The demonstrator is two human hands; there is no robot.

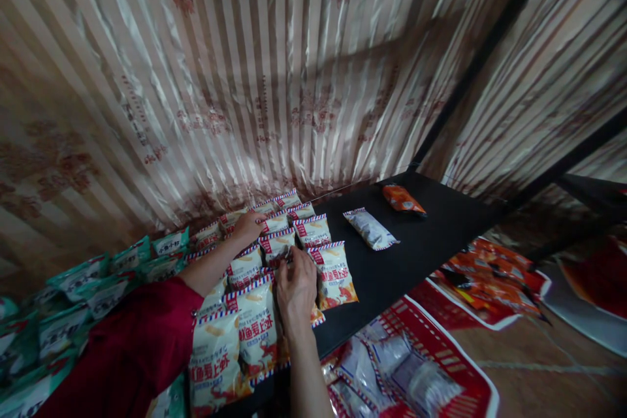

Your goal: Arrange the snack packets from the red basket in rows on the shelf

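Rows of cream snack bags [256,330] with red print and striped red-and-blue edges stand on a black shelf [406,241]. My left hand [249,228] reaches over to the back rows, its fingers closed at the top of a cream snack bag [275,225]. Lower and to the right, my right hand [298,281] is among the front bags, fingers curled and closed at the edge of another cream snack bag [277,246]; its fingertips are partly hidden. Just right of that hand stands a front snack bag [335,275], apart from my fingers.
Green snack bags [78,277] fill the shelf's left side. A white packet [371,228] and an orange packet [403,198] lie at the right. Below are a red basket [470,372] of packets and several orange packets [494,271]. A black post [470,78] rises behind; striped curtain [245,46] backs the shelf.
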